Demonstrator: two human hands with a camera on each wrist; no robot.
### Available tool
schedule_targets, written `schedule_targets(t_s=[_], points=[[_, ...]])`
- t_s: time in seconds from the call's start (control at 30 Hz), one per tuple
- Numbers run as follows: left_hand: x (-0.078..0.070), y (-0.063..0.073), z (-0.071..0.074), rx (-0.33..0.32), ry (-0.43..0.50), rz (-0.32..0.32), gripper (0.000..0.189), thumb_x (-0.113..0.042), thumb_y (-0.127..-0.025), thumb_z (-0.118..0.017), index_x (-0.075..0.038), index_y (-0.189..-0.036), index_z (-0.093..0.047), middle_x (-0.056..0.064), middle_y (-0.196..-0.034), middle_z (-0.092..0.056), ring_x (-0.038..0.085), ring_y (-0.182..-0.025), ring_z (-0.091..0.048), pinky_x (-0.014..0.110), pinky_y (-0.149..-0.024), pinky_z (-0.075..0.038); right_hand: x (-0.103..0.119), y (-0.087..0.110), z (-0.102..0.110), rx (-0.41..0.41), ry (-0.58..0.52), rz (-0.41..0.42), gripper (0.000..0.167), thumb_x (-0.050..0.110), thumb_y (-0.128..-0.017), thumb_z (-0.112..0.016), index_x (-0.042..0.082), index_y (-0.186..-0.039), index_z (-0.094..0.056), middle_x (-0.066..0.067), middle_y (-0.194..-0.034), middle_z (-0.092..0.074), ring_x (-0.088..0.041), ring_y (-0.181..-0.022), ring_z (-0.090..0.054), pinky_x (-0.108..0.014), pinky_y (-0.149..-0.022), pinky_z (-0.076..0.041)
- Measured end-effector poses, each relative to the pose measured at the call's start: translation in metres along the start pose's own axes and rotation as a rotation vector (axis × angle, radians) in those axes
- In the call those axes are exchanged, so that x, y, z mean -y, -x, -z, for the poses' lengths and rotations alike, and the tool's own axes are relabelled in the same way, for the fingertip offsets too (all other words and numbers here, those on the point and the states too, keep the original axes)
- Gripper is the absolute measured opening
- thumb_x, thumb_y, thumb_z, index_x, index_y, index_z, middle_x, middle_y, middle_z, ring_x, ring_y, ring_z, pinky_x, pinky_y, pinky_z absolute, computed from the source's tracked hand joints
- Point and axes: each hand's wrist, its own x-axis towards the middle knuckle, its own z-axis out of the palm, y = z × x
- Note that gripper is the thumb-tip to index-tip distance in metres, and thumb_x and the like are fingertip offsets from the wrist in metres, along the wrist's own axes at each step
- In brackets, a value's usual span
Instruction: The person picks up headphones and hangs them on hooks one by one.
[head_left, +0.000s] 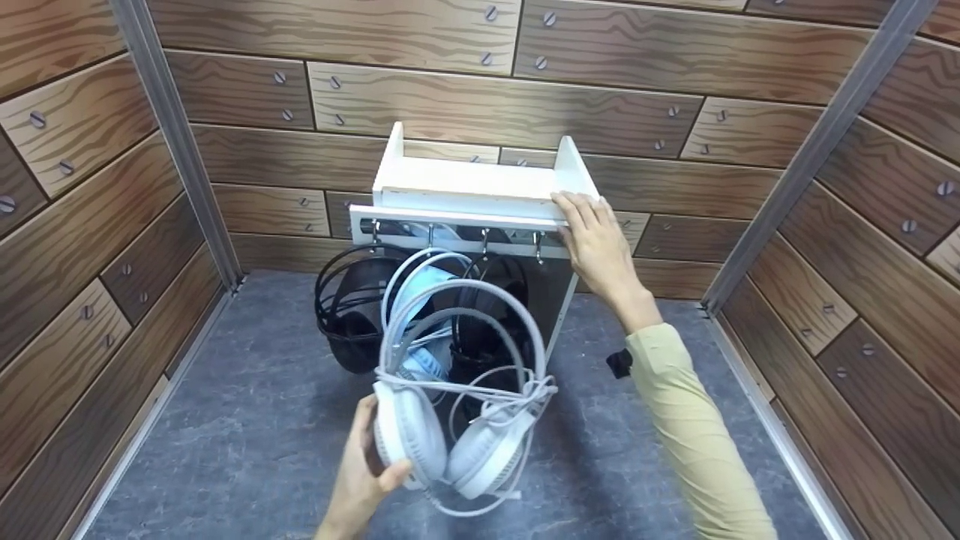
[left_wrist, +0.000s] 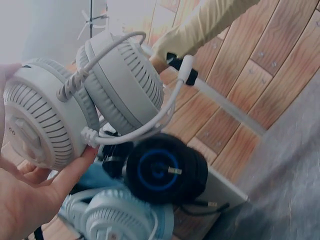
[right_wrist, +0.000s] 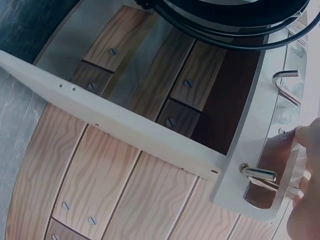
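Note:
My left hand (head_left: 356,469) holds white headphones (head_left: 409,435) by one ear cup, thumb and fingers around the cup. Their headband points up in front of a white rack (head_left: 465,176), with the thin cable wound across the band. In the left wrist view the left hand (left_wrist: 35,195) cradles the white cup from below. My right hand (head_left: 600,251) rests on the rack's upper right corner, fingers laid over the top and thumb by the hook rail (head_left: 457,217). Beside that thumb is the rightmost hook (head_left: 538,247); in the right wrist view this hook (right_wrist: 260,173) juts from the rail.
Black headphones (head_left: 352,300) hang at the rail's left, with light-blue headphones (head_left: 431,281) beside them. Another black pair (head_left: 487,322), partly hidden, hangs farther right; one black cup (left_wrist: 162,170) bears a blue ring. Wood-patterned walls (head_left: 510,90) enclose the grey floor (head_left: 247,420).

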Motion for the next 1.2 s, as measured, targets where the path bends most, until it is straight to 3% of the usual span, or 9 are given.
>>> schedule_targets(t_s=[0.13,0.3,0.47,0.63,0.8,0.97,1.07,1.2], points=[[0.002,-0.008,-0.014,0.017,0.036,0.036,0.079,-0.012,-0.08,-0.081,0.0,-0.143,-0.036,0.015,-0.134,-0.054,0.022,-0.116,-0.059,0.039,-0.096,-0.055,-0.003,0.001,0.004,0.029,-0.03,-0.002,0.048,0.014,-0.106,-0.048,0.006,-0.153,-0.041,-0.016,-0.152,-0.046,-0.035,-0.143,-0.038,-0.049,-0.125,-0.017],[0.006,-0.016,-0.027,0.005,0.057,0.064,0.082,-0.011,-0.079,-0.083,0.01,-0.14,-0.033,0.014,-0.135,-0.052,0.018,-0.12,-0.055,0.033,-0.102,-0.051,-0.009,0.004,0.01,0.016,-0.069,-0.011,0.05,0.009,-0.104,-0.051,0.002,-0.152,-0.042,-0.017,-0.155,-0.043,-0.036,-0.145,-0.037,-0.049,-0.125,-0.015],[0.008,-0.022,-0.037,-0.043,0.054,0.094,0.083,-0.006,-0.076,-0.083,0.013,-0.138,-0.032,0.013,-0.136,-0.048,0.017,-0.123,-0.052,0.031,-0.104,-0.049,-0.015,0.008,0.01,-0.019,-0.086,-0.02,0.05,0.006,-0.103,-0.053,-0.001,-0.151,-0.043,-0.019,-0.154,-0.045,-0.036,-0.144,-0.039,-0.047,-0.125,-0.018],[0.009,-0.028,-0.048,-0.093,0.027,0.11,0.084,-0.001,-0.072,-0.082,0.013,-0.139,-0.033,0.02,-0.138,-0.045,0.022,-0.122,-0.053,0.04,-0.097,-0.055,-0.014,0.01,0.007,-0.045,-0.119,-0.012,0.049,0.004,-0.102,-0.054,-0.003,-0.149,-0.044,-0.02,-0.152,-0.047,-0.036,-0.143,-0.04,-0.041,-0.123,-0.024],[0.009,-0.036,-0.061,-0.105,-0.063,0.124,0.089,-0.006,-0.071,-0.085,0.009,-0.141,-0.033,0.03,-0.141,-0.045,0.03,-0.116,-0.058,0.044,-0.079,-0.061,-0.014,0.009,0.009,-0.044,-0.133,-0.03,0.046,0.006,-0.103,-0.053,-0.002,-0.148,-0.047,-0.019,-0.151,-0.049,-0.036,-0.143,-0.041,-0.039,-0.123,-0.026],[0.011,-0.044,-0.074,-0.132,-0.198,0.124,0.088,-0.008,-0.068,-0.087,0.004,-0.139,-0.038,0.028,-0.14,-0.05,0.035,-0.117,-0.059,0.039,-0.072,-0.062,-0.014,0.005,0.016,-0.006,-0.166,-0.049,0.044,0.009,-0.104,-0.052,0.001,-0.147,-0.05,-0.018,-0.15,-0.05,-0.036,-0.143,-0.041,-0.043,-0.122,-0.028],[0.013,-0.049,-0.082,-0.154,-0.254,0.137,0.087,-0.013,-0.068,-0.089,0.001,-0.139,-0.04,0.025,-0.141,-0.051,0.035,-0.122,-0.058,0.035,-0.075,-0.061,-0.014,0.003,0.021,0.024,-0.183,-0.057,0.043,0.01,-0.105,-0.051,0.002,-0.147,-0.05,-0.018,-0.15,-0.05,-0.036,-0.143,-0.041,-0.045,-0.121,-0.029],[0.017,-0.054,-0.092,-0.184,-0.338,0.136,0.087,-0.02,-0.068,-0.091,-0.001,-0.138,-0.042,0.021,-0.141,-0.052,0.033,-0.129,-0.054,0.037,-0.094,-0.056,-0.013,0.003,0.025,0.06,-0.198,-0.075,0.043,0.01,-0.106,-0.05,0.003,-0.148,-0.049,-0.017,-0.151,-0.049,-0.036,-0.144,-0.04,-0.048,-0.121,-0.029]])
